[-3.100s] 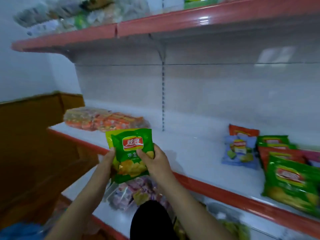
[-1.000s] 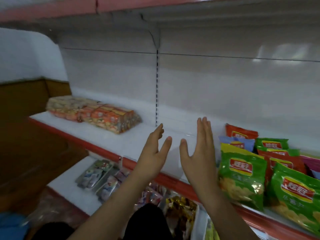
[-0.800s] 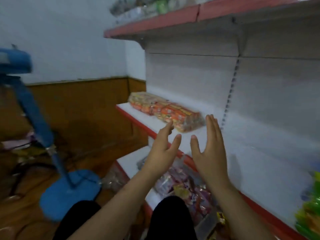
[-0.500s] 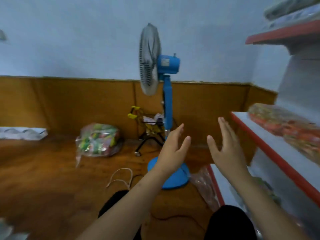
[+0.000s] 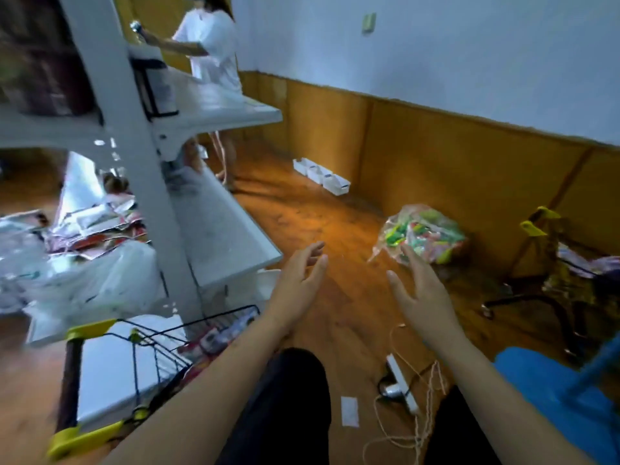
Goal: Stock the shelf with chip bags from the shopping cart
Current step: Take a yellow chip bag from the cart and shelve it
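Observation:
My left hand [image 5: 298, 280] and my right hand [image 5: 421, 293] are both raised in front of me over the wooden floor, fingers spread, holding nothing. A shopping cart [image 5: 147, 350] with black wire sides and yellow corner pieces sits at the lower left, just left of my left forearm. Colourful packets [image 5: 214, 337] show inside it, blurred. The shelf with the chip bags is out of view.
A white shelving unit [image 5: 214, 223] stands to the left, with a person in white [image 5: 211, 48] beyond it. A clear bag of colourful packets [image 5: 422, 236] lies on the floor ahead. A power strip and cord [image 5: 401, 384], a blue fan base [image 5: 550, 394] and another yellow-handled cart [image 5: 550, 260] are at right.
The green chip bag held earlier was left on the shelf with the others. My view has swung left, away from the shelf, past the fan to the cart; both hands stay empty and spread.

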